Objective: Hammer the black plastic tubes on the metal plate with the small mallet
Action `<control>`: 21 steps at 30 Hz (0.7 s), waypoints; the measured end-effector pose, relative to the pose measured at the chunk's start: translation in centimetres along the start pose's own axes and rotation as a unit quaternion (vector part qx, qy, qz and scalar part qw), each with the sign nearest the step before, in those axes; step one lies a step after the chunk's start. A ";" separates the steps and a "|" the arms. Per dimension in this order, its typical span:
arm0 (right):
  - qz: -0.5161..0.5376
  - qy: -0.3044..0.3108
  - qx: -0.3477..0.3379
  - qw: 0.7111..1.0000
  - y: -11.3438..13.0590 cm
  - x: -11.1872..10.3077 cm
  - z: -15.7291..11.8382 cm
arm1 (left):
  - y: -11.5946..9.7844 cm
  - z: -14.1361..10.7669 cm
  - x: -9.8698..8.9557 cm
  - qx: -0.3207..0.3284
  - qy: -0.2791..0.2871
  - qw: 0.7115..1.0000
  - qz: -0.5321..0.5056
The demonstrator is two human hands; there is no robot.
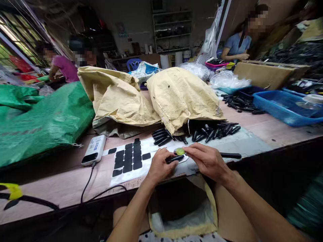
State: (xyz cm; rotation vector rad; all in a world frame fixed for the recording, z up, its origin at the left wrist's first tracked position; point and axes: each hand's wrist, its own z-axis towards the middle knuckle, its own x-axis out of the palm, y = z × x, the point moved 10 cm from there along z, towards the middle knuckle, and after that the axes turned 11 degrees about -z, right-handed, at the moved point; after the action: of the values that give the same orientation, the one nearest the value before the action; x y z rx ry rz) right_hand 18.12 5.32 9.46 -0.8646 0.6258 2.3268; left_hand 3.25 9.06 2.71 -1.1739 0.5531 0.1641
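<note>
My left hand (163, 164) is closed around a short black tube-like part (176, 159) near the table's front edge. Just above that part, the fingertips of my right hand (208, 161) pinch a small yellow-green round piece (180, 151). A black handle (230, 155) sticks out to the right behind my right hand; whether the hand holds it is hidden. To the left of my hands, rows of black rounded-square pieces (128, 158) lie on a white sheet (145, 169). Beyond my hands are piled several black tube-like parts (214, 132).
Two beige sacks (184, 95) (118, 97) and a green sack (50, 117) rest on the table. A white device (94, 149) with a cable lies at left. A blue tray (285, 106) stands at right. An open sack (184, 232) is at my lap. Other people sit farther back.
</note>
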 end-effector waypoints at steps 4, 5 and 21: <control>-0.030 0.045 -0.010 0.998 0.5 1.4 -0.9 | 0.3 -0.1 0.0 -0.003 0.005 1.000 0.006; -0.039 0.062 -0.008 0.997 0.4 1.8 -1.0 | 0.4 -0.1 0.0 -0.006 0.007 1.000 0.007; -0.023 0.025 0.078 0.996 -4.0 0.2 -2.3 | 0.6 -0.1 0.0 -0.020 0.001 1.000 0.018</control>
State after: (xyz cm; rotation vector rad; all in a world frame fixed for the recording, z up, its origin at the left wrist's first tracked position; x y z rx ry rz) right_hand 21.57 6.92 6.84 -0.8579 0.7892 2.1876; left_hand 3.02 9.24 2.20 -1.2043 0.5762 0.2063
